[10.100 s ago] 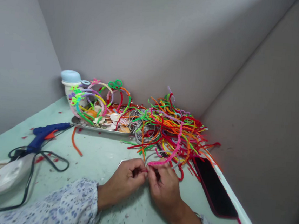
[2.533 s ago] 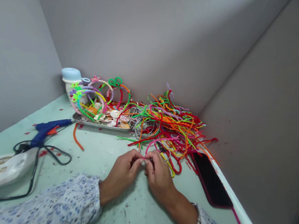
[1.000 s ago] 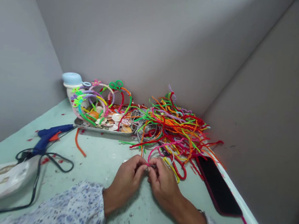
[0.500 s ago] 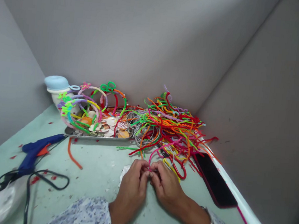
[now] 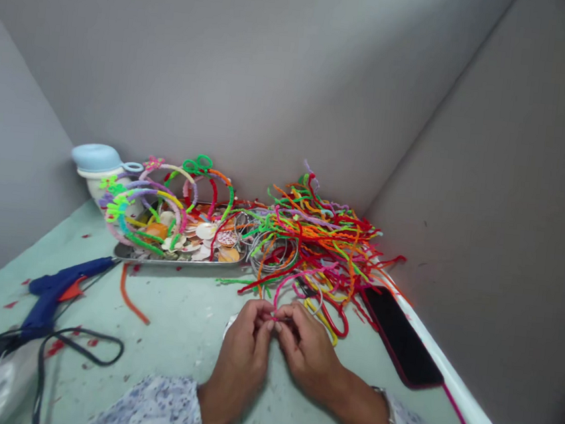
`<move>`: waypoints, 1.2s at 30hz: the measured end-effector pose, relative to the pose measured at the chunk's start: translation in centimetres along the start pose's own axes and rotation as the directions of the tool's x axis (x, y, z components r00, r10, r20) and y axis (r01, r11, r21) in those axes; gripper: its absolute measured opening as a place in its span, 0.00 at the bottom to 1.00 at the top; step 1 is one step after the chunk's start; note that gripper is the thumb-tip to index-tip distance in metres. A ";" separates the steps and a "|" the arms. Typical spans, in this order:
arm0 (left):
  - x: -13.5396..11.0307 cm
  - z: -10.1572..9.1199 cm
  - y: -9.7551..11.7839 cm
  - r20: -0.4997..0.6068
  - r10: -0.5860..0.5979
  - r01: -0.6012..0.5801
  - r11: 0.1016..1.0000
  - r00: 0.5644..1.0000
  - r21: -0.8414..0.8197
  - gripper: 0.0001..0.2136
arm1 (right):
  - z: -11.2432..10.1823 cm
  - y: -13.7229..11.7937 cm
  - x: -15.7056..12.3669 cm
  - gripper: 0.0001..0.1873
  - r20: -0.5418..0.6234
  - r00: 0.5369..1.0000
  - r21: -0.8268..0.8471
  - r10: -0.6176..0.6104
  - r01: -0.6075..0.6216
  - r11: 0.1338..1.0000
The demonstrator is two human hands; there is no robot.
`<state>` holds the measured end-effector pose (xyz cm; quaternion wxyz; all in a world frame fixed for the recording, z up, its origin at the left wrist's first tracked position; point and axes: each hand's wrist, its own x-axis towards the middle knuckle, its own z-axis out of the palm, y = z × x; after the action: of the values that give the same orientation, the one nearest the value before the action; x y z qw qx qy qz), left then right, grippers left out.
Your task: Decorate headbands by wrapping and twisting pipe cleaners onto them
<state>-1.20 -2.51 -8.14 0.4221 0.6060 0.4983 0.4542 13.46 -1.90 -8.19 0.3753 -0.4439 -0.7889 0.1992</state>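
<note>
Both hands meet low in the middle of the head view, fingertips almost touching. My left hand (image 5: pixel 246 345) pinches a pink pipe cleaner (image 5: pixel 277 291) between thumb and forefinger. From the other side my right hand (image 5: pixel 308 344) pinches the same pipe cleaner, whose free part arches up and to the right. The short piece between the fingertips is mostly covered. Just beyond the hands lie red-handled scissors (image 5: pixel 340 321), partly under the pile of coloured pipe cleaners (image 5: pixel 330 233). Something white, hard to make out, shows behind my left hand.
A metal tray (image 5: pixel 177 263) of shells stands at the back, with pipe-cleaner headbands (image 5: pixel 177 212) and a blue-capped bottle (image 5: pixel 98 161). At left lie a blue glue gun (image 5: pixel 49 293) and its black cord (image 5: pixel 98 359). A phone (image 5: pixel 403 337) rests at the right edge.
The whole view has shifted slightly, so everything sits a little further left. Both hands keep their pinch on the pink pipe cleaner, whose free part now bends in a wider arch.
</note>
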 end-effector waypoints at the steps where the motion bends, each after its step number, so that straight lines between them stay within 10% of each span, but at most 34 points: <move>1: 0.1 0.0 -0.1 -0.006 -0.001 0.001 1.000 1.000 -0.005 0.07 | 0.1 0.0 -0.1 0.09 -0.023 1.000 0.010 -0.004 0.004 1.000; 10: 0.8 -0.1 0.0 0.028 0.040 -0.041 0.998 0.999 0.049 0.08 | -0.2 1.3 0.0 0.11 -0.220 0.973 -0.018 -0.064 0.062 0.998; 36: 0.7 0.2 -0.7 0.073 0.050 -0.059 0.991 0.996 0.122 0.08 | -0.6 0.9 0.0 0.13 -0.209 0.928 -0.070 -0.308 0.300 0.951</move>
<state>-1.12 -1.68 -8.80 0.3881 0.6600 0.4939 0.4120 14.40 -1.45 -8.37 0.4774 -0.3421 -0.8059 0.0745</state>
